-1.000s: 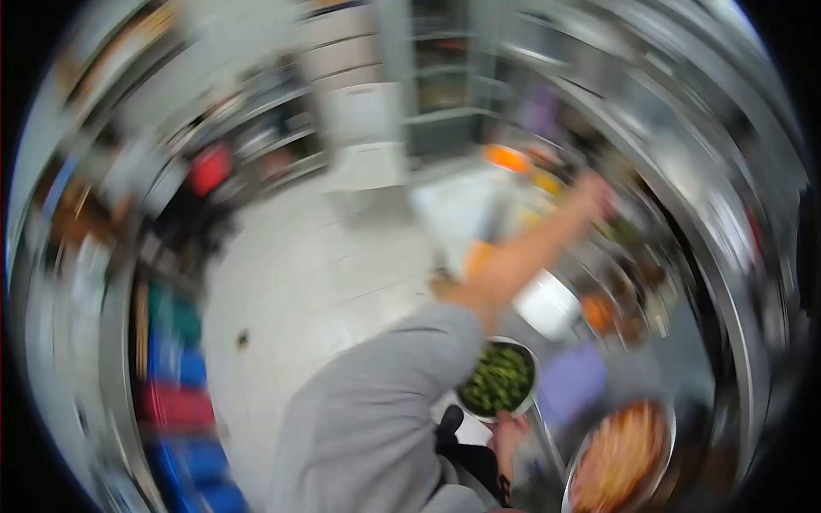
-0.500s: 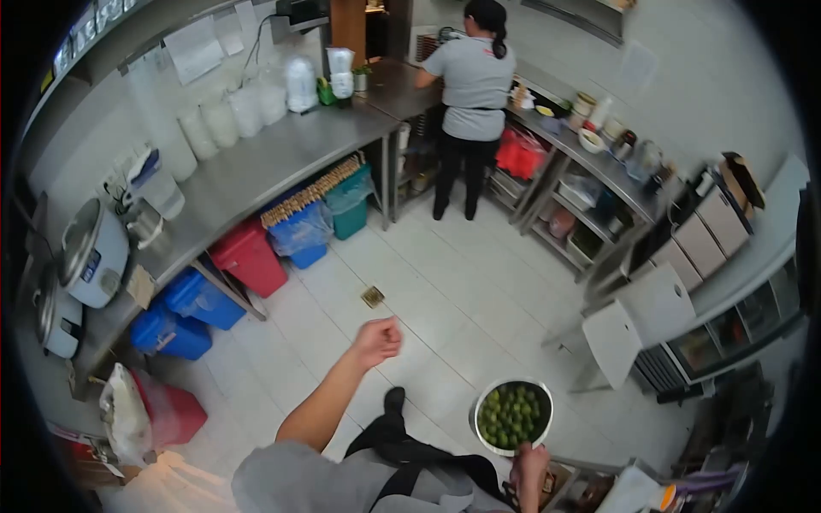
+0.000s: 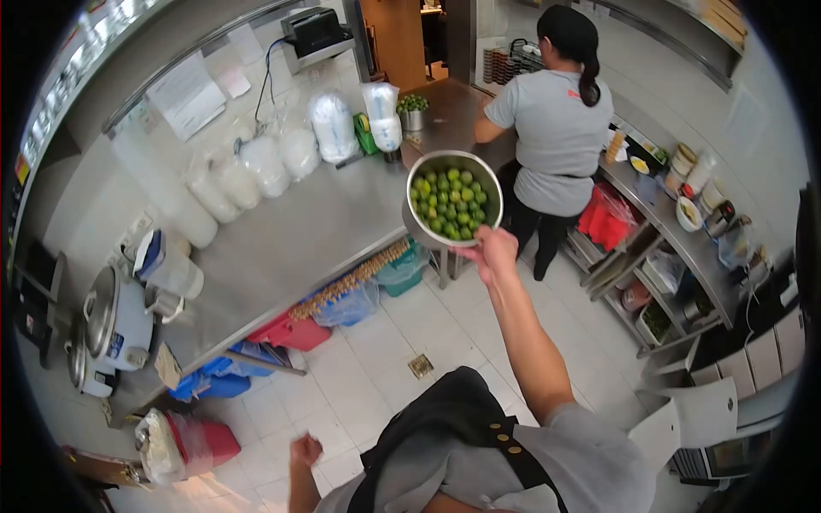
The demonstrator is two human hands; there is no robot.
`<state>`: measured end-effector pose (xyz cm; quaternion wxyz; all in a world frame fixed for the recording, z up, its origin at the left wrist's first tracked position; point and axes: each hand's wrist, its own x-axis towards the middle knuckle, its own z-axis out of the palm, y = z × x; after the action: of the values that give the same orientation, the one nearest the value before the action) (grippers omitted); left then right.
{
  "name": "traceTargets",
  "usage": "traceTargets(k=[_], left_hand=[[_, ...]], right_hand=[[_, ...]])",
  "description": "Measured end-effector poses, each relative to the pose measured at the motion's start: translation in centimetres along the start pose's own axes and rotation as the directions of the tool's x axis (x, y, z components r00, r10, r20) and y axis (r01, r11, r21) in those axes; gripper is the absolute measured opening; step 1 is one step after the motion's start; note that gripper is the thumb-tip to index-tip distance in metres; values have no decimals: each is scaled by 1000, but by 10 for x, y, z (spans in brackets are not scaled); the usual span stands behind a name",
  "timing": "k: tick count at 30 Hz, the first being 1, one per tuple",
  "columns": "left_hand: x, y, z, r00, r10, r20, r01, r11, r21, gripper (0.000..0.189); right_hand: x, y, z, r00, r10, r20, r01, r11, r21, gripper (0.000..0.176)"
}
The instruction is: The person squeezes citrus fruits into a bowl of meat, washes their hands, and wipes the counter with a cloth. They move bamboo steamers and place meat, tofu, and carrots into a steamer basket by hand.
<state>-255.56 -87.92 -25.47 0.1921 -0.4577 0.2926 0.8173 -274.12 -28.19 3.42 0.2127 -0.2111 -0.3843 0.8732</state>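
Observation:
My right hand grips the rim of a round metal bowl, holding it out in front of me at about the height of the steel counter. Many small green limes fill the bowl, which tilts a little toward me. Low at the left, my left hand hangs over the floor, its fingers curled in, and nothing shows in it. Behind the bowl, on the counter, stands a metal container heaped with similar green fruit.
A co-worker in a grey shirt stands at the far corner, facing away. Along the left runs a steel counter with wrapped cups and a rice cooker. Bins sit beneath. Shelving and a white chair are on the right.
My right hand has raised the bowl of limes from low at my side to counter height ahead. My left hand has dropped back toward my body. My view has moved closer to the counter.

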Motion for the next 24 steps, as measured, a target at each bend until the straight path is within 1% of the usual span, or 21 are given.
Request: traceTargets(k=[1,2,3,4,5,7,8,11,13,14,15,17,18,20,21,23,24], left_hand=[[-10,-16,-23,991,61,122,-68,997,47,26],[-13,-39,-38,973,227,47,-231,926,297,24],[-28,-60,-36,982,176,-66,-161,968,192,24],[-36,-75,-23,980,105,-168,-97,994,60,24],[-37,-88,-12,971,79,-226,-76,997,20,24],[-22,-101,14,956,33,-292,-42,999,-25,23],[-11,-102,25,952,22,-307,-35,999,-37,23],[28,-89,62,952,0,-305,-15,999,-46,23],[53,-67,94,960,2,-279,-15,999,-46,23],[65,-56,114,965,-1,-264,-11,999,-42,23],[75,-44,135,968,2,-251,-12,999,-36,23],[99,-24,182,973,3,-229,-9,1000,-25,24],[112,-18,209,973,-4,-230,-2,1000,-27,24],[135,-8,259,974,2,-228,-9,1000,-28,24],[146,-6,284,973,7,-232,-15,999,-31,24],[161,2,336,970,14,-244,-22,999,-33,25],[168,4,359,968,14,-251,-22,999,-29,25]], right_hand=[[39,-10,23,1000,-13,22,12,1000,27,20],[77,-17,45,998,-55,28,54,998,43,20],[115,-25,67,995,-96,34,95,994,54,20],[156,-33,89,995,-92,44,89,995,55,24],[197,-42,105,995,-90,50,88,995,57,28],[280,-59,135,976,-147,161,134,987,88,33],[315,-71,148,978,-158,133,147,985,90,34],[431,-102,175,986,-158,46,151,980,131,34],[492,-121,186,960,-279,4,276,954,115,34],[523,-129,194,958,-278,-72,282,958,54,32],[553,-137,199,954,-259,-150,269,962,46,32],[604,-143,202,936,-296,-193,305,952,16,32],[638,-143,200,937,-290,-195,300,954,23,32],[708,-136,186,911,-283,-300,310,950,45,31],[739,-129,180,914,-272,-300,298,954,45,31],[802,-113,164,888,-272,-371,280,959,-32,29],[817,-108,161,881,-278,-383,283,958,-43,31]])
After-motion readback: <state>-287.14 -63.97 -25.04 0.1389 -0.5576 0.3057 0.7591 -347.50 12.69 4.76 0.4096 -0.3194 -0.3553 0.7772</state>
